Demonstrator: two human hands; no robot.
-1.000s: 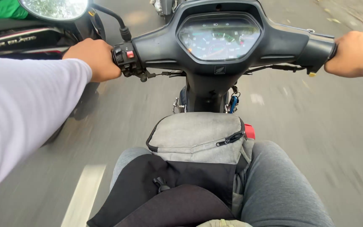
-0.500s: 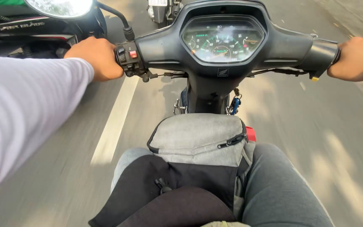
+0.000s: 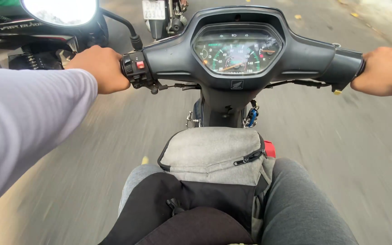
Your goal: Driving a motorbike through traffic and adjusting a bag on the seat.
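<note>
Head view showed the left hand [image 3: 100, 68] wrapped fully around the left handlebar grip, fingers curled shut on it, just beside the switch block [image 3: 134, 70] with its red button. The right hand [image 3: 384, 70] at the right edge of the frame was likewise closed on the right grip, knuckles up; the grip itself was hidden under the fist. Both handlebar ends sat in the upper part of the frame, either side of the round speedometer [image 3: 237, 52].

Compared with the pictures from a second and half a second before, neither hand had shifted its hold. What changed was the surroundings: the pale painted road line seen at lower left had slid out of sight, and the black motorbike [image 3: 37, 41] at upper left, with its bright mirror [image 3: 60, 10], had drawn closer, as had the rear of another bike [image 3: 162, 16] at top centre. The grey bag [image 3: 214, 156] stayed between the knees. That suggested steady riding in close traffic.
</note>
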